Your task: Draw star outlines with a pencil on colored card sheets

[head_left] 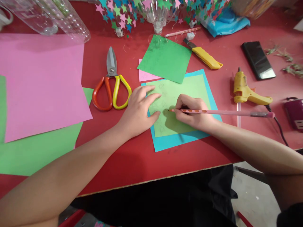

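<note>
My right hand (193, 112) is closed around a pink pencil (217, 112), its tip at the surface of a light green paper sheet (189, 91). Faint pencil outlines show on the left part of that sheet. My left hand (142, 110) lies with fingers spread on the sheet's left edge. Beneath the light green sheet is a slightly larger blue sheet (163, 145). A darker green sheet (165, 58) overlaps its top edge, with a pink piece (146, 74) partly under it. Scissors (111, 78) with one red and one yellow handle rest left of my left hand.
Large pink paper (44, 85) and green paper (40, 151) lie at left. Clear plastic bottles and star decorations (123, 15) stand along the back. A yellow cutter (205, 57), phone (258, 60) and glue gun (248, 91) with cord lie at right. The table's front edge runs below my hands.
</note>
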Demonstrator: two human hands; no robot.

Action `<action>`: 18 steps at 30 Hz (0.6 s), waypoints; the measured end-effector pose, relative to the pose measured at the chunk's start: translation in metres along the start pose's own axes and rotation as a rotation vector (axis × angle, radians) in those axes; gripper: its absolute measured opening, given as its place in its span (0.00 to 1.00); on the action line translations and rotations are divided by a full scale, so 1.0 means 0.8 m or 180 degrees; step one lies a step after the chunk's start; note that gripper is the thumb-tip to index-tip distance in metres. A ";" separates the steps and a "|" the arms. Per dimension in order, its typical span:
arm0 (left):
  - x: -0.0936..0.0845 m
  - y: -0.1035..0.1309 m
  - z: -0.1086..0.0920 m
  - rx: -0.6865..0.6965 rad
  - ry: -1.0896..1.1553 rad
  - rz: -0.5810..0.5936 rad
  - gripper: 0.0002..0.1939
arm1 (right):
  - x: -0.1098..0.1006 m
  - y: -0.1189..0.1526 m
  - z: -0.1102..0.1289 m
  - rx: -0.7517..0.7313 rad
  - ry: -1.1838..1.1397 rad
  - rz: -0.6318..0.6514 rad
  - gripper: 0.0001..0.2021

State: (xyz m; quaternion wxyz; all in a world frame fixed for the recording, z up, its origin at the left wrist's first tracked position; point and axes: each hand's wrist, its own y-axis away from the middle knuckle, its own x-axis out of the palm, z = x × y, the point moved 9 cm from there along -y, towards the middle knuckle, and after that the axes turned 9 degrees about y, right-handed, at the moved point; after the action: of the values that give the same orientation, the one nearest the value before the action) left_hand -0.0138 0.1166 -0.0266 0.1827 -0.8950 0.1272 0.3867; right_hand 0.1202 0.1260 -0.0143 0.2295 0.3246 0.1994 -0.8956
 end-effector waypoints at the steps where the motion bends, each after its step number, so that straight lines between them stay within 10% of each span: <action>1: 0.000 0.000 0.000 0.0000 0.0011 0.0005 0.19 | 0.001 0.000 0.001 -0.0016 0.0008 0.0038 0.10; 18: 0.001 0.000 0.001 0.0032 -0.0024 0.0008 0.19 | 0.014 0.003 0.018 -0.0399 0.0028 0.0380 0.07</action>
State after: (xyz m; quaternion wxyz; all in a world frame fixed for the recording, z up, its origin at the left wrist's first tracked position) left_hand -0.0138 0.1168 -0.0272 0.1871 -0.8924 0.1296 0.3896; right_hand 0.1066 0.1137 -0.0120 0.3015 0.3248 0.2364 -0.8647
